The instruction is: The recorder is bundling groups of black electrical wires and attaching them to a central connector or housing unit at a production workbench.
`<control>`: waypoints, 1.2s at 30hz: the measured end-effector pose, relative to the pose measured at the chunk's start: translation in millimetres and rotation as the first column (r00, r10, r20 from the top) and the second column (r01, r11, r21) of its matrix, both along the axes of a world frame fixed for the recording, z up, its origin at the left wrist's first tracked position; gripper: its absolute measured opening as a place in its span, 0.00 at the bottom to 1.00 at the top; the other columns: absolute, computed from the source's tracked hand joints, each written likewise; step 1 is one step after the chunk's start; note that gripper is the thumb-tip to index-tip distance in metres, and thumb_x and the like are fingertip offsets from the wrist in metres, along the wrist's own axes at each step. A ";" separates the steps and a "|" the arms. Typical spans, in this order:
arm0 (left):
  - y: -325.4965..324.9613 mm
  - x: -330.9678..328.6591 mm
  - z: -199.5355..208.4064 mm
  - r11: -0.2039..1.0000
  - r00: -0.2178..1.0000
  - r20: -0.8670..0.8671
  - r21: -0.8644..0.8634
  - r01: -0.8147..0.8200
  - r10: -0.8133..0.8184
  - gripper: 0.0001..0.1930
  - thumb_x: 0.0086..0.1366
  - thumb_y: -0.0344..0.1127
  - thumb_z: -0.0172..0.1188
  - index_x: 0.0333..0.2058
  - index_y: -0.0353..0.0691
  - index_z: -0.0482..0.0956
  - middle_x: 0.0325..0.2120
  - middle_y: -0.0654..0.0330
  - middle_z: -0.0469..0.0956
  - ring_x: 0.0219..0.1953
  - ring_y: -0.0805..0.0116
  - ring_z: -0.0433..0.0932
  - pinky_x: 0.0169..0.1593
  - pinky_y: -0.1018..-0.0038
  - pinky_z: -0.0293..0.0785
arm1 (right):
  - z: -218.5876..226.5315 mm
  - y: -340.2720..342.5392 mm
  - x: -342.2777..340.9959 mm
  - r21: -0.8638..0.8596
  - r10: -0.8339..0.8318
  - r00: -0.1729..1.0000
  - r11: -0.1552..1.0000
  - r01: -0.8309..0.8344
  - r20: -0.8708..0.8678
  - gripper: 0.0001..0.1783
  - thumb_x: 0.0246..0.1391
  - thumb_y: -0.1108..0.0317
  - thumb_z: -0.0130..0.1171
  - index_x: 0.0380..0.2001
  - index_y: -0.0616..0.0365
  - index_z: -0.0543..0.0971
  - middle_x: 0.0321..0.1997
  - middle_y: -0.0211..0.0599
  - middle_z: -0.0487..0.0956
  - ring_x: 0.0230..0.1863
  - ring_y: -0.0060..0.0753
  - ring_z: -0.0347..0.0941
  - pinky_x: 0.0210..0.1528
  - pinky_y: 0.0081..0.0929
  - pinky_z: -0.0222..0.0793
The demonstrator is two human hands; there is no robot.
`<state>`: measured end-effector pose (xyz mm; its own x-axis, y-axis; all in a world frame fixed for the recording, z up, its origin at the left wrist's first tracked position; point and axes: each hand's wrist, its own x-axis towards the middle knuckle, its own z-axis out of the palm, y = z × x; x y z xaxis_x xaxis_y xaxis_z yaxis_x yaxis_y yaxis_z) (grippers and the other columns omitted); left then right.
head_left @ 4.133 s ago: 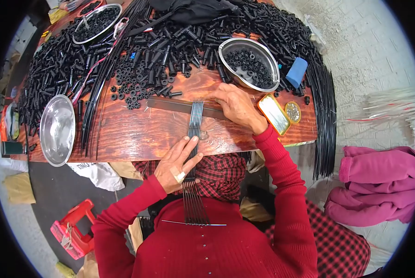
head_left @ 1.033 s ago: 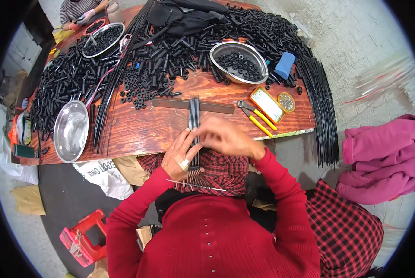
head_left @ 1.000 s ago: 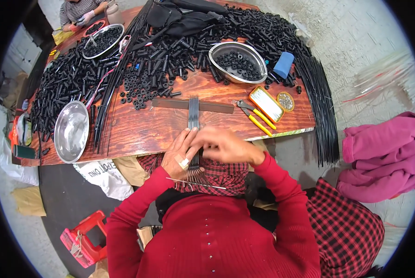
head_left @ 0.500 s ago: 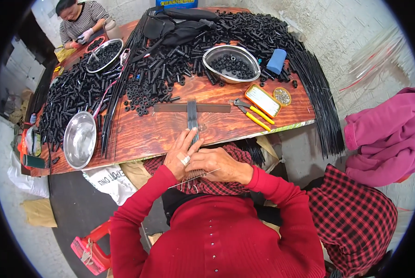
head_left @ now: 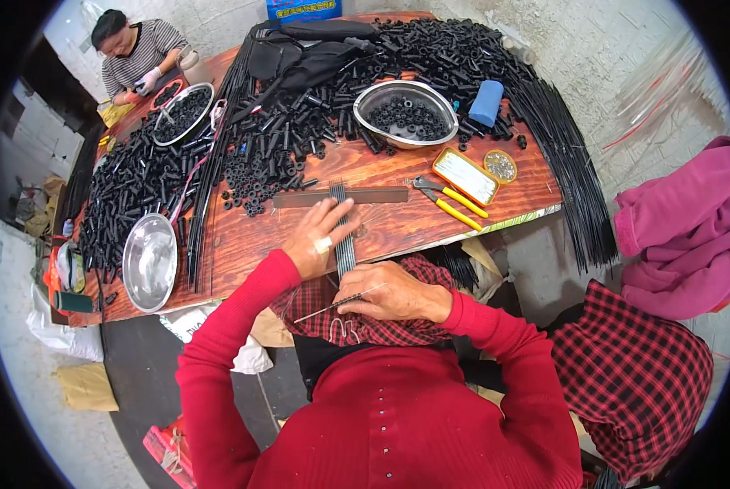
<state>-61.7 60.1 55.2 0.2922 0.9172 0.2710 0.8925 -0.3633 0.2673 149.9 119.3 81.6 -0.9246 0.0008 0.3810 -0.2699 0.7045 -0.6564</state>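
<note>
A flat brown bar (head_left: 381,195) lies across the wooden table (head_left: 242,253). A bunch of thin black rods (head_left: 345,254) goes over the top of the bar, and the rest of it comes down from the bar toward the person. The left hand (head_left: 306,244) is on the near side of the bar. Its fingers are spread wide and lie across the rods, so the rods are under those fingers. I cannot tell if the fingers press down. A pale patch (head_left: 322,244) sticks to this hand.

The right hand (head_left: 396,292) is farther from the bar, on its near side too. Its fingers are curled in tight around the near end of the rods. A thin metal stick (head_left: 316,313) crosses there and pokes out past the fingers. Red and black checked cloth (head_left: 304,303) is below.

Just right of the bar are pliers with yellow handles (head_left: 461,213). Farther right are a box-shaped tin (head_left: 466,175) and a round tin (head_left: 500,166). Past the bar is a steel bowl (head_left: 371,102) with black rings inside. Left of the bar is a shiny oval bowl (head_left: 150,265). Loose black rings (head_left: 255,179) sit just past the bar's left end.
</note>
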 end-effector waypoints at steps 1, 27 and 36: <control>8.8 -4.7 -8.0 0.997 0.999 -0.040 0.067 -0.031 0.034 0.34 0.46 0.21 0.61 0.57 0.43 0.73 0.66 0.50 0.60 0.62 0.41 0.62 0.65 0.52 0.63 | 0.5 0.1 -0.7 -0.016 0.018 1.000 1.000 -0.018 -0.003 0.08 0.52 0.66 0.65 0.34 0.57 0.83 0.31 0.34 0.79 0.34 0.41 0.77 0.36 0.36 0.73; -13.6 19.0 12.6 0.772 0.689 0.718 -0.495 0.399 0.105 0.10 0.68 0.31 0.55 0.42 0.36 0.82 0.37 0.54 0.84 0.42 0.60 0.83 0.47 0.67 0.78 | 201.5 119.1 -0.6 -0.510 -0.281 0.950 0.803 0.309 0.134 0.10 0.60 0.63 0.63 0.37 0.59 0.86 0.25 0.20 0.79 0.23 0.10 0.67 0.24 0.13 0.61; -39.0 27.0 -1.0 0.338 0.529 0.748 -0.657 0.674 0.401 0.17 0.66 0.19 0.53 0.54 0.33 0.74 0.50 0.54 0.78 0.56 0.63 0.75 0.61 0.70 0.71 | 119.1 137.3 -10.3 -0.555 -0.311 0.930 0.746 0.368 0.198 0.13 0.63 0.60 0.57 0.36 0.58 0.83 0.26 0.23 0.79 0.23 0.14 0.69 0.25 0.18 0.65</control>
